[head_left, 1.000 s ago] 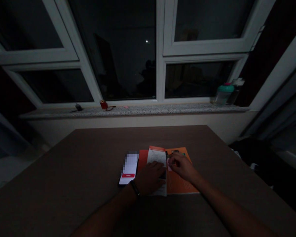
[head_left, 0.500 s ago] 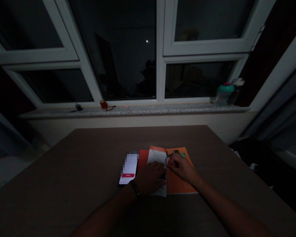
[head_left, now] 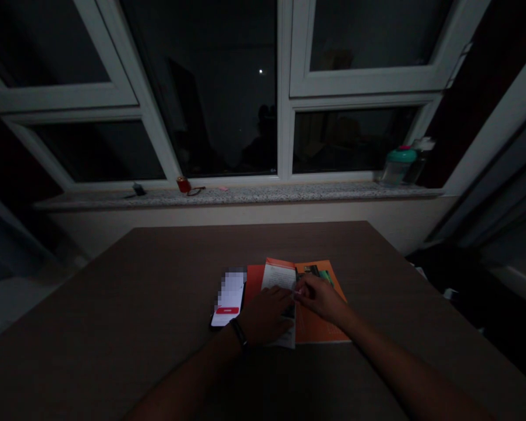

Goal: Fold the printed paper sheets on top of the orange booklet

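My left hand (head_left: 266,316) lies spread over a white printed page (head_left: 279,272) with an orange top band, fingers stretched toward its right edge. A dark band circles that wrist. My right hand (head_left: 319,295) is closed in a pinch at the right edge of the page, close to the left fingertips. A small pale bit shows at its fingertips, too small and dark to name. Beneath both hands lies an orange booklet (head_left: 319,327) with pictures near its top; a red-orange part (head_left: 254,278) shows left of the page.
A lit phone (head_left: 228,298) rests left of the booklet on the dark wooden table (head_left: 179,251). On the stone windowsill (head_left: 254,194) stand a small red bottle (head_left: 183,185), a small dark item (head_left: 138,189) and a teal-lidded bottle (head_left: 398,165).
My right fingertips have shifted slightly down and left along the page edge, and the pinkish piece by them shows less. My left hand has stayed in place on the page.
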### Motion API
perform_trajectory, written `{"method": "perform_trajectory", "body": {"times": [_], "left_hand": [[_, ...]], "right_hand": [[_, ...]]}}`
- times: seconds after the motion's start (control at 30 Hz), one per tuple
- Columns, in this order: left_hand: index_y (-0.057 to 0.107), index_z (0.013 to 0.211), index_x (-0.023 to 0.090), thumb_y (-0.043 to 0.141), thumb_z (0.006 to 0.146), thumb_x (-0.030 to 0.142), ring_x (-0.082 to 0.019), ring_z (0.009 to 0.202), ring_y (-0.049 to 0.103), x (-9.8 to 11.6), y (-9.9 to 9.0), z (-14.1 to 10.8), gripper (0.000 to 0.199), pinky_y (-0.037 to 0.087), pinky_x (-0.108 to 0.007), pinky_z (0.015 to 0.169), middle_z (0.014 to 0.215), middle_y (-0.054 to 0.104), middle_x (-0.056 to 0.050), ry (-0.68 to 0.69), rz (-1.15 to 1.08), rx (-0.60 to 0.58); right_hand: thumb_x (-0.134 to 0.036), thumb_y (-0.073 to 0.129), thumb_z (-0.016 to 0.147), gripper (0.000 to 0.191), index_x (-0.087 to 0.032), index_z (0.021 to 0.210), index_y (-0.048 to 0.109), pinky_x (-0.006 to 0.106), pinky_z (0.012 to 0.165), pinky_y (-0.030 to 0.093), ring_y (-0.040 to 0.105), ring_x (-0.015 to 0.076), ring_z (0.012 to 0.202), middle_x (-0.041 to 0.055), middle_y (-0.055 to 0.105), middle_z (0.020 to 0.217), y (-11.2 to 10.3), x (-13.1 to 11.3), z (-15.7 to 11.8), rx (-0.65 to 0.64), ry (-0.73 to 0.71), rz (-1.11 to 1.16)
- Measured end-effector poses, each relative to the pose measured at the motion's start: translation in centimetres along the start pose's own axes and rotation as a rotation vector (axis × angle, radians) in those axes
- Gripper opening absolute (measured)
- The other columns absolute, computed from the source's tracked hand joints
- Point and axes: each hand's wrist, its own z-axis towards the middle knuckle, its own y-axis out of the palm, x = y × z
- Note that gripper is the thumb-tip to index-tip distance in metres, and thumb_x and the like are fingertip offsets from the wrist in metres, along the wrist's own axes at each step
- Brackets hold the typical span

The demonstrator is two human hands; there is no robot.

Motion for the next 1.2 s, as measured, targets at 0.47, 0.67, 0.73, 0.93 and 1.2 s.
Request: {"method": "perform_trajectory", "body": {"times": [0.47, 0.67, 0.73, 0.93, 1.2], "left_hand": [[0.052, 0.119, 0.022, 0.067, 0.085, 0.029, -0.027, 0.116, 0.050, -0.2, 0.1, 0.0, 0.038, 0.041, -0.040, 0.097, 0.126, 0.055, -0.007, 0.015, -0.006, 0.022], [0.051, 0.121, 0.022, 0.067, 0.085, 0.030, -0.027, 0.113, 0.051, -0.3, -0.2, 0.1, 0.040, 0.042, -0.039, 0.094, 0.124, 0.056, -0.007, 0.016, -0.012, -0.005], [0.051, 0.120, 0.022, 0.067, 0.085, 0.031, -0.027, 0.114, 0.051, -0.3, -0.2, 0.1, 0.039, 0.043, -0.039, 0.094, 0.124, 0.056, -0.007, 0.020, -0.009, -0.007], [0.054, 0.115, 0.022, 0.068, 0.085, 0.031, -0.026, 0.116, 0.051, -0.6, 0.2, 0.0, 0.034, 0.041, -0.040, 0.097, 0.124, 0.056, -0.007, 0.021, -0.036, 0.034], [0.048, 0.130, 0.021, 0.073, 0.080, 0.041, -0.030, 0.134, 0.037, -1.1, 1.0, -0.3, 0.059, 0.029, -0.047, 0.111, 0.144, 0.044, -0.011, -0.076, -0.010, 0.086]], "right_hand": [[-0.010, 0.060, 0.074, 0.013, -0.019, 0.075, 0.051, 0.021, 0.056, 0.033, 0.050, 0.0132, 0.062, -0.0019, 0.053, 0.069, 0.2, 0.1, 1.1, 0.038, -0.012, -0.076], [-0.004, 0.059, 0.067, 0.019, -0.019, 0.070, 0.048, 0.020, 0.056, 0.030, 0.047, 0.0119, 0.062, -0.0031, 0.051, 0.069, 0.7, 0.0, 0.9, -0.041, -0.077, -0.086], [-0.004, 0.058, 0.069, 0.018, -0.019, 0.071, 0.048, 0.021, 0.057, 0.030, 0.047, 0.0124, 0.062, -0.0030, 0.050, 0.068, 0.6, -0.2, 1.1, -0.009, -0.076, -0.108], [-0.007, 0.053, 0.075, 0.015, -0.020, 0.072, 0.047, 0.022, 0.059, 0.033, 0.050, 0.0145, 0.066, -0.0001, 0.052, 0.073, 0.5, -0.2, 1.3, 0.147, -0.081, -0.162], [-0.012, 0.057, 0.077, 0.009, -0.020, 0.076, 0.052, 0.023, 0.060, 0.036, 0.053, 0.0151, 0.068, 0.0004, 0.057, 0.075, 0.3, -0.1, 0.9, 0.158, 0.004, -0.106]]}}
